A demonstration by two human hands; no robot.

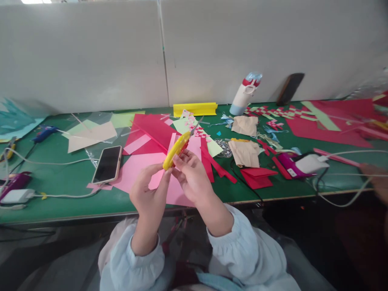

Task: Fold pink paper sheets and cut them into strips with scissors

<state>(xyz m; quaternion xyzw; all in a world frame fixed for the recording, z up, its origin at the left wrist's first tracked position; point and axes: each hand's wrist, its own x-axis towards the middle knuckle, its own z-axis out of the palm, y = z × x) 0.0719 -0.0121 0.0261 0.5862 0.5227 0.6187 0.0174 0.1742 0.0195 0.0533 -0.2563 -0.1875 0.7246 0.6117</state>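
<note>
A pair of yellow-handled scissors (177, 150) is held up over the table, seen nearly edge-on, its narrow grey blades pointing up and to the right. The thumb and fingertips of my left hand (150, 188) pinch the lower end of the handle. My right hand (194, 176) closes its fingers on the same handle from the right; something small and red shows by its fingertips. Beneath both hands lies pink paper (130, 173), with red sheets (148, 127) behind it and red strips (220, 163) to the right.
A phone (107, 165) lies left of the pink paper, by white cables. A bottle (246, 93) and a dark phone (290, 89) stand near the partition. Cloth pieces (246, 152), folded red paper (259, 178) and a purple power strip (292, 165) lie right. Another person's hand (376, 180) shows at far right.
</note>
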